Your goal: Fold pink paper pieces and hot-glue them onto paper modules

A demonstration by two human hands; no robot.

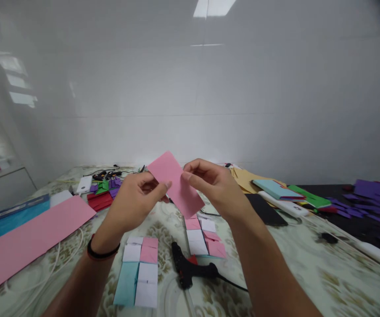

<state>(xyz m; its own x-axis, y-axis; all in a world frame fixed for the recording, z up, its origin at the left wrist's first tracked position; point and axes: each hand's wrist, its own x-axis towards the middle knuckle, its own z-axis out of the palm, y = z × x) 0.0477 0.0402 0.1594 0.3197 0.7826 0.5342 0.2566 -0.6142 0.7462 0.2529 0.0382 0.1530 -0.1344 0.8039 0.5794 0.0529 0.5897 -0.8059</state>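
Note:
A small pink sheet of paper [176, 181] is held up at a slant above the table, pinched from both sides. My left hand [137, 198] grips its left edge, thumb on the near face and fingers behind. On the opposite edge, my right hand [214, 187] pinches it between thumb and forefinger. Below lie a black glue gun [193, 267] with its cord running right, and two pieces covered in folded paper squares: one white, pink and light blue [140, 273], the other pink and white [205, 237], partly covered by the held sheet.
To the left, a long pink sheet [34, 237] lies over a blue sheet [15, 218], near red folded papers [100, 201] and a white device [84, 184]. Rightward are a light blue paper stack [275, 189], a black sheet [265, 209], purple pieces [378, 196] and white cables. A wall stands behind.

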